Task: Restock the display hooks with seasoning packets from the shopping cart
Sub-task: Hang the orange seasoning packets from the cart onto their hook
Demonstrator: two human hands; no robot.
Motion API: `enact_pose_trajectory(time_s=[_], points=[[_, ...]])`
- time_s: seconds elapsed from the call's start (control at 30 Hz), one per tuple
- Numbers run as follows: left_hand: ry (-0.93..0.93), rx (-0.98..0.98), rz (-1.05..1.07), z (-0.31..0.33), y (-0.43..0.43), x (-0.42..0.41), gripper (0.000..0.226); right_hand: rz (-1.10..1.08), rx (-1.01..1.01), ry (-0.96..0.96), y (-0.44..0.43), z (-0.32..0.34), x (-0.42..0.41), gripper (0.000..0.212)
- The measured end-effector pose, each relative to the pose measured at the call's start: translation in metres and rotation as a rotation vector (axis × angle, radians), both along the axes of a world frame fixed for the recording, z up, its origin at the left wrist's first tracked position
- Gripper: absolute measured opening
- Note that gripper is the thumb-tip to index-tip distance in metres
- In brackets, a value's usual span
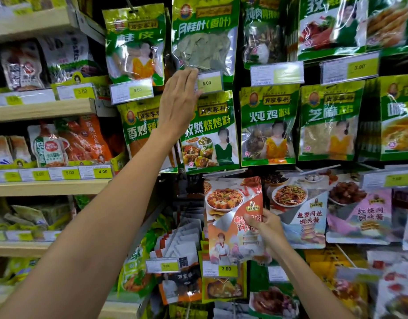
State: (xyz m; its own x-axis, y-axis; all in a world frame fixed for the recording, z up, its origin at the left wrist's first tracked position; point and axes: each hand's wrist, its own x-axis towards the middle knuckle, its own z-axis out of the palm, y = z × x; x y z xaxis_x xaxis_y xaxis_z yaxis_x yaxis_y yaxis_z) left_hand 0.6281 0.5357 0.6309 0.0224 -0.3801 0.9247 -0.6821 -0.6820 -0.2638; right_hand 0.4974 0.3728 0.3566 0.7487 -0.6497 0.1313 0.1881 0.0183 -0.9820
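The packet point(230, 203), orange with a dish printed on it, is held upright before the lower middle of the rack. Its long axis is vertical and its top edge sits just under a hook point(223, 172). The right hand point(266, 224) pinches it by the right edge about halfway down, thumb on the front, the other fingers hidden behind. So the hook lies up and a little left of that hand, and I'd guess the next move is a short lift and push to thread the packet's top onto the prong. Whether the hang-hole lines up I can't tell, as the top is blurred. The left hand point(181, 97) is higher, up and to the left, fingers straight and pressed together. Its tips touch the lower edge of the bay-leaf pack point(205, 42) beside the 6.00 tag point(208, 82), gripping nothing. The right is plainly nearer the hook. Green packs point(268, 125) fill the rows around, and wooden shelves point(42, 109) stand at the rack's left edge
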Motion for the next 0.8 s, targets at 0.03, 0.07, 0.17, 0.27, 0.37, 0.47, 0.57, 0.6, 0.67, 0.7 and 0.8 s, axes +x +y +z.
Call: enact_pose_trajectory(time_s=[0.03, 0.07, 0.17, 0.27, 0.37, 0.47, 0.57, 0.6, 0.67, 0.7, 0.8], points=[[-0.002, -0.001, -0.001, 0.0, 0.0, 0.0, 0.05, 0.005, -0.001, -0.007, 0.001, 0.001, 0.0, 0.018], [-0.006, -0.003, -0.003, -0.001, -0.001, 0.0, 0.05, 0.011, -0.001, -0.012, 0.003, 0.003, 0.0, 0.018], [-0.016, -0.015, -0.017, -0.002, -0.001, 0.0, 0.05, 0.013, -0.007, -0.006, 0.008, 0.004, 0.0, 0.016], [-0.023, -0.027, -0.024, -0.002, -0.001, -0.001, 0.05, -0.001, 0.016, 0.01, 0.008, 0.004, 0.002, 0.014], [-0.023, -0.033, -0.029, -0.002, -0.001, -0.001, 0.05, -0.012, 0.023, 0.038, 0.004, 0.003, 0.008, 0.013], [-0.02, -0.041, -0.033, -0.002, -0.001, 0.0, 0.05, -0.047, -0.02, 0.064, 0.0, 0.004, 0.02, 0.01], [-0.021, -0.045, -0.039, -0.001, -0.001, 0.001, 0.05, -0.106, -0.082, 0.092, -0.007, 0.003, 0.035, 0.006], [-0.021, -0.047, -0.045, -0.001, -0.001, 0.0, 0.05, -0.127, -0.1, 0.099, -0.009, 0.003, 0.041, 0.006], [-0.024, -0.051, -0.057, 0.0, -0.001, 0.0, 0.05, -0.169, -0.119, 0.114, -0.012, 0.003, 0.052, 0.006], [-0.026, -0.053, -0.065, 0.0, -0.001, 0.0, 0.05, -0.19, -0.128, 0.122, -0.014, 0.003, 0.057, 0.007], [-0.029, -0.061, -0.087, -0.001, -0.001, -0.002, 0.049, -0.246, -0.139, 0.156, -0.018, 0.007, 0.071, 0.007]])
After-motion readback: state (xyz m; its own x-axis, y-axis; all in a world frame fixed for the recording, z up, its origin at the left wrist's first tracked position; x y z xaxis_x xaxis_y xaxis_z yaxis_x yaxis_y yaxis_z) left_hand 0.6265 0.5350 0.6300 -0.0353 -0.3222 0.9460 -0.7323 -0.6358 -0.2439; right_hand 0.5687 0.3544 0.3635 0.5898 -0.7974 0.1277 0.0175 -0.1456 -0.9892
